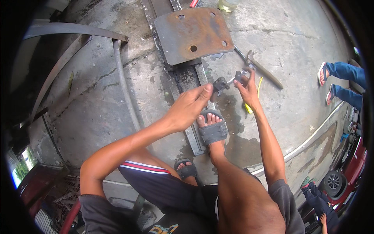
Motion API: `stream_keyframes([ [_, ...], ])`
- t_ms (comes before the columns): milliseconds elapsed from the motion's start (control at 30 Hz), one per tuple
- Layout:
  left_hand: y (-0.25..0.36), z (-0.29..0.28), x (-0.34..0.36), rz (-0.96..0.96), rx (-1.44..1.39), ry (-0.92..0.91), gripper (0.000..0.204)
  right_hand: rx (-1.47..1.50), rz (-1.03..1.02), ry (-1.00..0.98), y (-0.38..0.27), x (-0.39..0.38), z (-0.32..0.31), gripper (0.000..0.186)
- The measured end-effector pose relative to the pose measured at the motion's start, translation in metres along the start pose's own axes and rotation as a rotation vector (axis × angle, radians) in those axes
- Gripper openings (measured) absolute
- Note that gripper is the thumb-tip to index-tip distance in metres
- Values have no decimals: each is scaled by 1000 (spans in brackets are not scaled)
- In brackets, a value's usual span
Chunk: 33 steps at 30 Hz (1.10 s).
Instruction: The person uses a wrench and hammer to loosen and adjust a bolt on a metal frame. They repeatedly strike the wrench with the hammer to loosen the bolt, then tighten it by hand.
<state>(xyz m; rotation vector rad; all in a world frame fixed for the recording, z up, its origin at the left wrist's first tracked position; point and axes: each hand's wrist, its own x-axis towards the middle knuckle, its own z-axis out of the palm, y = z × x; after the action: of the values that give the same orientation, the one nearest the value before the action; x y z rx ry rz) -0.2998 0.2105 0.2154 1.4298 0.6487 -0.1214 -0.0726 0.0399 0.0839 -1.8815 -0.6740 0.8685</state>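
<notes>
In my left hand (187,107), the thumb and curled fingers close on a dark, blocky metal part (221,85) with a rounded knob. My right hand (248,89) pinches a small dark grey block (238,77) between thumb and fingers. A thin bright metal strip or rod (230,81) spans the gap between the two pieces; how it joins them is too small to tell. Both hands are above the floor, just past my sandalled foot (214,128). Beyond the right hand lies a hammer (267,71) with a worn handle.
A rusty steel plate (193,35) with several holes sits on a long metal rail (194,136). Curved metal strips (125,85) lie at left. A yellow item (248,108) is by my right wrist. Another person's legs (346,84) and a red vehicle (352,167) appear at right.
</notes>
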Motion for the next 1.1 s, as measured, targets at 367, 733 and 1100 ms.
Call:
stream_keyframes([
  [367,-3,-12,-26,123,-229,-47,65,-3,-322,-450,-145,-56,17,38],
  [733,-9,-2,-33,235,-172,-280,60,346,3,-615,-151,-78,12,42],
  [1100,-22,2,-32,186,-240,-427,63,369,120,-549,-163,-100,16,29],
])
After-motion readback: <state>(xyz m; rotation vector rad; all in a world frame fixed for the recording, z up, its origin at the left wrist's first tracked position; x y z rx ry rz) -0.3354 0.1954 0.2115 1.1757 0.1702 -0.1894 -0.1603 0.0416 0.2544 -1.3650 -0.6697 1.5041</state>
